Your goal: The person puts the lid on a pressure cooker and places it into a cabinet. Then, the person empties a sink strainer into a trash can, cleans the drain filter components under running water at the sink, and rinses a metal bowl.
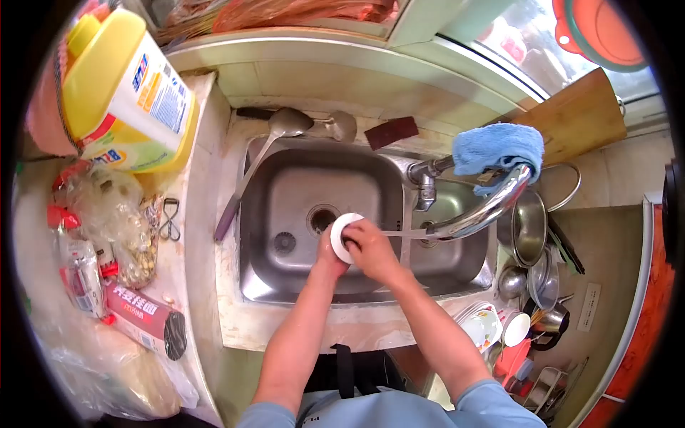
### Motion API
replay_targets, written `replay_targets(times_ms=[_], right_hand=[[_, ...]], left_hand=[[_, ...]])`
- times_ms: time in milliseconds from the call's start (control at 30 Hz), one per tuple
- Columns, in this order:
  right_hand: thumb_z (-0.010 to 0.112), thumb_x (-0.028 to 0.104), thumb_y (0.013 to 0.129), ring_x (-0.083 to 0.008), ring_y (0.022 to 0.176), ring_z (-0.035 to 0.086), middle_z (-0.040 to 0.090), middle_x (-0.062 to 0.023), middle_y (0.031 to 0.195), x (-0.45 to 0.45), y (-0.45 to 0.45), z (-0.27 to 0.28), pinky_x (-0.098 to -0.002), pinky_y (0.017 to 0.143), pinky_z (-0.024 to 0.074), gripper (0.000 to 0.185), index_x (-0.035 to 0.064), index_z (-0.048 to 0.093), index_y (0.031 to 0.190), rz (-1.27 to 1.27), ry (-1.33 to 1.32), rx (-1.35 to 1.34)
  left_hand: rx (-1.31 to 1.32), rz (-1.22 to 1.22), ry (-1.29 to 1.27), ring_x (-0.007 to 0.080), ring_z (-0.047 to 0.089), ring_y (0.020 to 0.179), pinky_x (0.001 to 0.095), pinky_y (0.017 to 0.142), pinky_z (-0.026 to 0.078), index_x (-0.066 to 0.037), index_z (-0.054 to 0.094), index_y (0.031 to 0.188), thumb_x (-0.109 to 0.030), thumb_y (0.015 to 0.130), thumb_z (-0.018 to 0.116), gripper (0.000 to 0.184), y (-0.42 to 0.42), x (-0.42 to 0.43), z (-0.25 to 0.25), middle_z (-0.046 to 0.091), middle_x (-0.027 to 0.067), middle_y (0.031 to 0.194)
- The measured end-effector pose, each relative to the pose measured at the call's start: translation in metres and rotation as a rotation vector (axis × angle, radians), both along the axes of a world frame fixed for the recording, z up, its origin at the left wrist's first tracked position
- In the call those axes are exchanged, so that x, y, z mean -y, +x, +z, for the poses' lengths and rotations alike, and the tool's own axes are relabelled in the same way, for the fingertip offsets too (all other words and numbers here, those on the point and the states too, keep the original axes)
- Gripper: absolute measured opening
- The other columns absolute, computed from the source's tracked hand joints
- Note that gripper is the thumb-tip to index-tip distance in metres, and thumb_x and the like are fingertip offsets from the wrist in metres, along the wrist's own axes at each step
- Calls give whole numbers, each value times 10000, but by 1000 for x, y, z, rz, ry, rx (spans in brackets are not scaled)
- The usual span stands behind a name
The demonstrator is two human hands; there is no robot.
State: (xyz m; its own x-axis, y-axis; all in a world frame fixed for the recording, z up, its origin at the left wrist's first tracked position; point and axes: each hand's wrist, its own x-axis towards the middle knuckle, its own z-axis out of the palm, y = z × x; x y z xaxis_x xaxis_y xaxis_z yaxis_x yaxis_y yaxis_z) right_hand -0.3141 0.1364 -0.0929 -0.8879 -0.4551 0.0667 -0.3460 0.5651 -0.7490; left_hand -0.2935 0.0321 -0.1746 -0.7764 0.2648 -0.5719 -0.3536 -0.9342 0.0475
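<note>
A small white bowl (336,240) is tilted on its side over the left basin of the steel sink (371,167). My left hand (329,251) is closed around the bowl's outer left side. My right hand (372,250) reaches into its mouth, the fingers curled against the inside; their tips are hidden. Water runs from the curved chrome faucet (471,222) beside my right hand. Draped over the faucet is a light blue cloth (499,148). Below the hands, the basin shows a drain (323,218).
A ladle (289,123) with a purple handle rests across the sink's left rim. A dark red block (391,133) lies on the back ledge. To the right stand a steel pot (524,228) and stacked plates (479,327). A large yellow detergent jug (128,93) occupies the left counter.
</note>
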Motion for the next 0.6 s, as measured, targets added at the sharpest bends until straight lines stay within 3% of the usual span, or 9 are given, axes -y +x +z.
replay_targets(times_ms=[33, 100, 233, 300, 367, 433, 467, 567, 600], right_hand=[[573, 128, 814, -337, 870, 597, 609, -181, 895, -1, -4, -2, -386, 772, 488, 170, -8, 644, 884, -11, 1, -9], [552, 91, 767, -352, 857, 606, 619, -193, 936, -5, -10, -6, -434, 724, 498, 156, -7, 651, 837, 26, 432, -16], [543, 114, 793, -375, 713, 617, 614, -256, 781, -1, -26, 8, -432, 689, 494, 184, -17, 651, 721, -75, 381, 114], [543, 148, 820, -340, 735, 634, 634, -225, 823, -7, -24, 7, -421, 697, 510, 204, -20, 650, 776, -148, 302, 269], [544, 183, 847, -305, 756, 652, 654, -195, 865, -13, -22, -1, -409, 706, 526, 232, -23, 650, 831, -220, 212, 417], [507, 203, 902, -276, 886, 644, 639, -202, 995, -29, -17, -14, -417, 786, 530, 277, -41, 600, 996, -577, -1042, 1053], [464, 172, 933, -312, 1060, 577, 570, -223, 1145, -33, -13, -12, -450, 923, 482, 312, -72, 501, 1125, -455, -1103, 1052], [438, 146, 942, -346, 1162, 504, 524, -246, 1201, -32, -11, -2, -455, 1004, 420, 302, -91, 483, 1123, -523, -1404, 1393], [401, 191, 960, -379, 1202, 462, 492, -267, 1235, -24, -10, 3, -464, 1046, 372, 355, -107, 447, 1148, -609, -1389, 1348]], left_hand=[[-73, -23, 26, 239, 612, 942, 367, 842, 503, -34, 602, 1048, -268, 919, 405, 332, -6, -2, 4, 631, 117, 1019], [-52, -96, -44, 236, 597, 983, 359, 881, 483, -35, 588, 1090, -281, 929, 397, 351, -6, -11, 15, 624, 114, 1052], [-39, -23, -218, 217, 578, 1027, 341, 906, 459, -43, 573, 1121, -330, 939, 399, 382, -4, -26, 10, 601, 87, 1113], [-135, -46, -417, 217, 581, 1029, 345, 889, 470, -49, 568, 1129, -335, 931, 417, 380, 0, -20, -1, 600, 91, 1119], [-65, -19, -310, 219, 588, 1022, 360, 887, 481, -64, 563, 1139, -330, 924, 425, 369, 4, -4, 2, 601, 90, 1117], [27, 41, -202, 226, 591, 1023, 390, 906, 486, -86, 552, 1158, -327, 923, 422, 361, 1, 11, 2, 604, 81, 1114], [24, 62, -185, 226, 590, 1024, 392, 908, 484, -87, 552, 1157, -354, 932, 418, 375, 0, 18, -2, 605, 78, 1113], [-10, 106, -145, 248, 588, 1030, 420, 919, 474, -99, 572, 1130, -509, 925, 416, 484, -7, 45, -21, 620, 69, 1097], [10, 114, -152, 251, 588, 1031, 422, 922, 473, -98, 574, 1126, -507, 922, 424, 480, -12, 53, -26, 620, 71, 1097]])
